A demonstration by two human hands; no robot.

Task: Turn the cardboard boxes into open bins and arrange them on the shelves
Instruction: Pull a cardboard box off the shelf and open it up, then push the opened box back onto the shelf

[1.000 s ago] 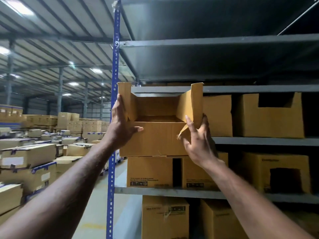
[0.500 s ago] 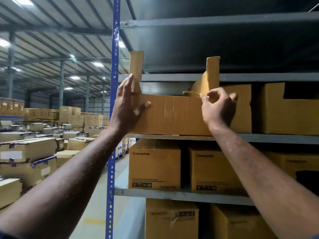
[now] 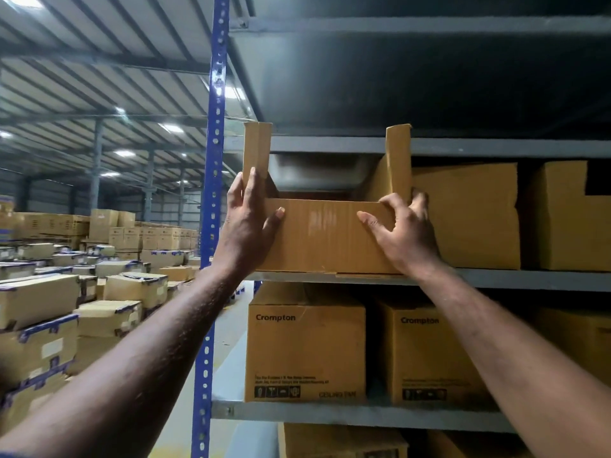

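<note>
- The open bin [image 3: 324, 239] stands on the shelf [image 3: 496, 279] just right of the blue post [image 3: 215, 193], with its low front wall toward the camera and 2 tall corner flaps upright.
- The left hand [image 3: 248, 223] lies on the bin's corner nearest the post. Its fingers run straight up the flap and its thumb spreads across the front wall, a wide, flat grip that presses on the cardboard.
- The right hand [image 3: 403, 233] is at the corner farther from the post. Its fingers curl over the front wall's top edge and its thumb rests on the face, the grip holding the bin.
- Farther right of the post on the same shelf, a plain box [image 3: 469, 216] sits just beside the bin, then a notched box [image 3: 568, 233].
- Lower, right of the post, stand 2 Crompton boxes [image 3: 304, 342].
- Left of the post lie stacked cartons [image 3: 66, 292].
</note>
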